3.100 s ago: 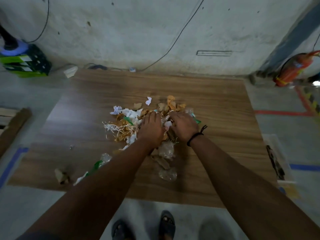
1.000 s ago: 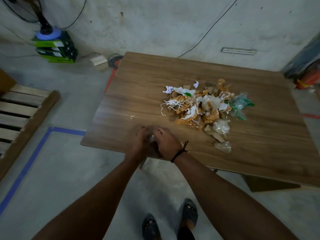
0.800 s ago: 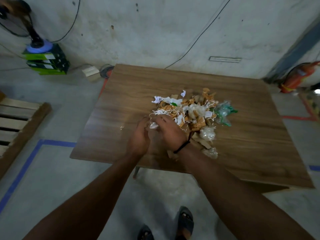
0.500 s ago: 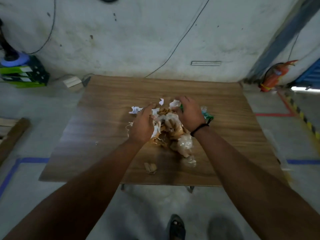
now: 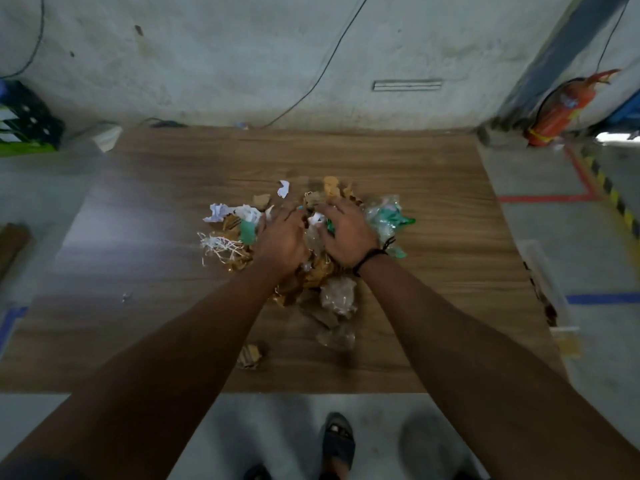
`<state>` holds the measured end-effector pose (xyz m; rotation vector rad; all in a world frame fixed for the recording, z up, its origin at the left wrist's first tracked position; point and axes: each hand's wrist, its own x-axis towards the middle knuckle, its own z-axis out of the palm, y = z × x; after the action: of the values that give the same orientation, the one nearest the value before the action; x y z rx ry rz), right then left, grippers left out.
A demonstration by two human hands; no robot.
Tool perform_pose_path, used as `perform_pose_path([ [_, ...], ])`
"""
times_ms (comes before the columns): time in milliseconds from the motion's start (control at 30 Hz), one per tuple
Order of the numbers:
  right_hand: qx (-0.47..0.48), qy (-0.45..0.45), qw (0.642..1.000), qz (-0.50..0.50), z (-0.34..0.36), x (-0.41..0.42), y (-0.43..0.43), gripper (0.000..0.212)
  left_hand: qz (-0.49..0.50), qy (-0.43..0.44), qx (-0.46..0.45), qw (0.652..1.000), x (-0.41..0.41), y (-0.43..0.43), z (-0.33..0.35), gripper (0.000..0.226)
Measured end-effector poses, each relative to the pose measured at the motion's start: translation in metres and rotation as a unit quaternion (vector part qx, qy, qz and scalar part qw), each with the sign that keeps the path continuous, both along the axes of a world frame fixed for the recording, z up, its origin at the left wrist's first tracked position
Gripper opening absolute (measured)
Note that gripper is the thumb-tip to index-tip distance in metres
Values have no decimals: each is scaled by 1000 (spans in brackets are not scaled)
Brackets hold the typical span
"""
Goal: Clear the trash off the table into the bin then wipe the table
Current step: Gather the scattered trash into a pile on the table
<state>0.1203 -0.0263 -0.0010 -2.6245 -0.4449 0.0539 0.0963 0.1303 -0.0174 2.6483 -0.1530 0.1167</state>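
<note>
Broadly, a wooden desk [image 5: 433,161] fills the view, and on it one loose heap of trash [image 5: 322,271] lies directly under and around the fingers. Both forearms are stretched out over the near edge. The left hand [image 5: 282,239] is laid on the heap's left half and the right hand [image 5: 349,233] on its right half, just beside each other. The left fingers [image 5: 289,216] are held close together and pressed flat on the paper. The right fingers [image 5: 334,211] are spread and bent slightly down onto it. Nothing is seen pinched or lifted.

Crumpled green plastic [image 5: 388,216] sits just outside the right fingers. A clear wrap [image 5: 337,296] lies behind the wrists, toward the body. White string [image 5: 220,245] trails out well to the left of the left fingers. A cardboard scrap [image 5: 250,355] is set apart, far back from the fingertips near the desk's near edge. A white scrap [image 5: 283,188] lies just beyond the fingertips, and a tiny fleck [image 5: 126,296] is seen far out to the left.

The gathering step is judged to be in hand: trash is being raked into one pile, and none is seen binned. No bin can be made out for certain. Next, the heap would need to be cupped from both sides and carried off, and the strays collected, before any wiping is begun.
</note>
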Motion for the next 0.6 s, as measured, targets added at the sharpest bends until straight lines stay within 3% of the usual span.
perform_pose_path([
  [100,-2,28,1000,-7,-19,-1,-2,57,12,5,-72,997,-3,-2,-7,52],
  [200,-1,55,998,2,-36,-4,-3,66,14,11,-84,996,-1,-7,-8,55],
  [333,21,53,998,6,-30,-7,-1,58,25,35,-111,993,3,-10,-9,50],
  [467,74,32,997,-9,-8,-12,-4,52,49,-55,-132,989,-4,-13,9,45],
  [600,122,4,992,-17,14,-15,-6,54,72,-137,-90,984,-15,-17,31,44],
])
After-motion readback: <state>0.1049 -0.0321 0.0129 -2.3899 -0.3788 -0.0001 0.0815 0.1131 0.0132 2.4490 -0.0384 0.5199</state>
